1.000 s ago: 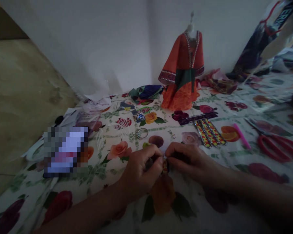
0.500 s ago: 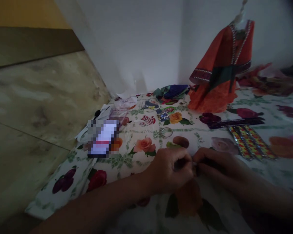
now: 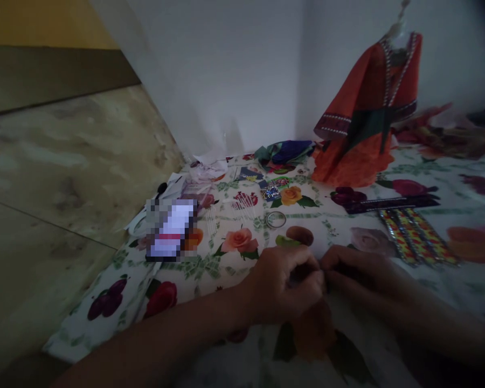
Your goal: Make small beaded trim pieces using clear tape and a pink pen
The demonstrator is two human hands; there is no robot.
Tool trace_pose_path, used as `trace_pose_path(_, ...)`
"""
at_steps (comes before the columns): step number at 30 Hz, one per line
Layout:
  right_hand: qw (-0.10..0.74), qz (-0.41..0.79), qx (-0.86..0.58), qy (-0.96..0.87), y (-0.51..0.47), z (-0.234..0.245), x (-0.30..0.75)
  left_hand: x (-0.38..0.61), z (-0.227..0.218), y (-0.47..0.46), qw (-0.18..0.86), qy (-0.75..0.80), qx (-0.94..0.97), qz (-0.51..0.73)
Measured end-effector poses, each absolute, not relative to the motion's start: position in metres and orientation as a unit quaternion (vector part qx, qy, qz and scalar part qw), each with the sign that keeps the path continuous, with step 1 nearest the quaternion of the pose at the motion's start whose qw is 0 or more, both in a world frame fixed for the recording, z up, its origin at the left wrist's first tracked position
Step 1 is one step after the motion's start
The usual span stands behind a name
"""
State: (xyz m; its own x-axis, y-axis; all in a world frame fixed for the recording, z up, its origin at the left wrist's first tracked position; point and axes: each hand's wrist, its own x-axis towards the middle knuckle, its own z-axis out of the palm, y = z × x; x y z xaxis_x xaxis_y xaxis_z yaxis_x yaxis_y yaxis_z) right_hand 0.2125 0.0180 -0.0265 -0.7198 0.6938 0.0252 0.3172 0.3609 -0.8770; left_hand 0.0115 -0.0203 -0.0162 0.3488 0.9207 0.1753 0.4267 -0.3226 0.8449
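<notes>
My left hand (image 3: 285, 283) and my right hand (image 3: 366, 275) meet above the flowered tablecloth (image 3: 204, 242), their fingertips touching or nearly so. Both are closed in a pinch. Whatever sits between the fingers is too small and dark to make out. Just beyond my left hand lies a thin silver ring (image 3: 275, 219). To the right of my right hand are several strips of red, yellow and silver patterned trim (image 3: 418, 237), side by side. A dark narrow band (image 3: 392, 203) lies behind the strips.
A small orange and green dress (image 3: 364, 118) stands upright at the back right. Crumpled blue-green cloth (image 3: 285, 152) lies by the wall, with a glittery patch (image 3: 270, 191) in front. A blurred-out phone (image 3: 172, 229) rests on the left, near papers (image 3: 172, 188). More fabric (image 3: 444, 132) is heaped far right.
Both hands stay almost in place. The fingertips have shifted slightly, and the small light spot between them no longer shows.
</notes>
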Motion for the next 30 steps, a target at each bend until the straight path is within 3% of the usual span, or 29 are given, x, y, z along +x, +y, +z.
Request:
trace_pose_path(12, 0.215, 0.452, -0.306, -0.810, 0.0156, -0.0292, 0.2153, 0.0124, -0.0200, -0.0194, 0.364, 0.443, 0.737, 0.357)
trace_pose_path(21, 0.174, 0.463, -0.322, -0.807, 0.0175, -0.0269, 0.2135, 0.0115, -0.0166, -0.0184, 0.377, 0.447, 0.731, 0.352)
trace_pose_path(30, 0.205, 0.463, -0.309, -0.805, 0.0163, -0.0307, 0.2145, 0.0115, -0.0185, -0.0195, 0.361, 0.455, 0.740, 0.339)
